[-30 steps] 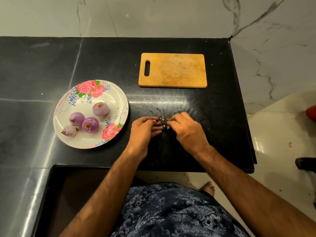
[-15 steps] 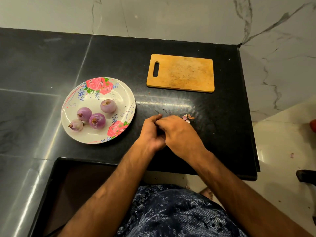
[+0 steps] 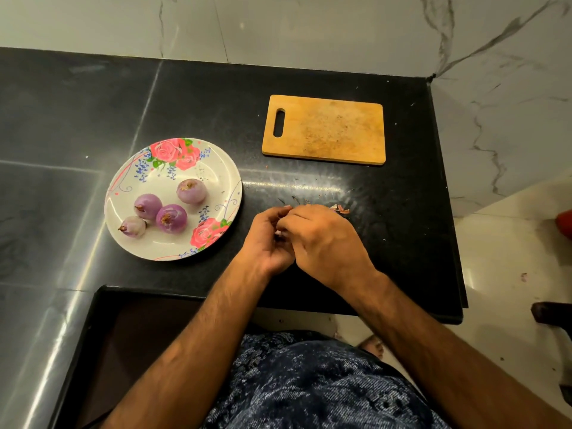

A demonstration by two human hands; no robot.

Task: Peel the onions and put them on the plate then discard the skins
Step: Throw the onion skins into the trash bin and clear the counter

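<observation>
Several peeled purple onions (image 3: 172,218) lie on a white flowered plate (image 3: 216,168) at the left of the black counter. To the right of the plate my left hand (image 3: 266,239) and my right hand (image 3: 322,239) are pressed together on the counter, fingers curled around onion skins. A bit of pale skin (image 3: 278,233) shows between the two hands. A few more skin scraps (image 3: 340,209) lie just beyond my right hand's fingers.
A wooden cutting board (image 3: 325,131) lies behind my hands. Small skin flecks dot the black counter (image 3: 402,212) around them. A marble wall rises behind, the counter's edge drops to a pale floor at the right, and a dark recess sits below the plate.
My hands have drawn together and back toward me, gathering the skins into a cupped grip. A few scraps stayed behind past my right fingers.
</observation>
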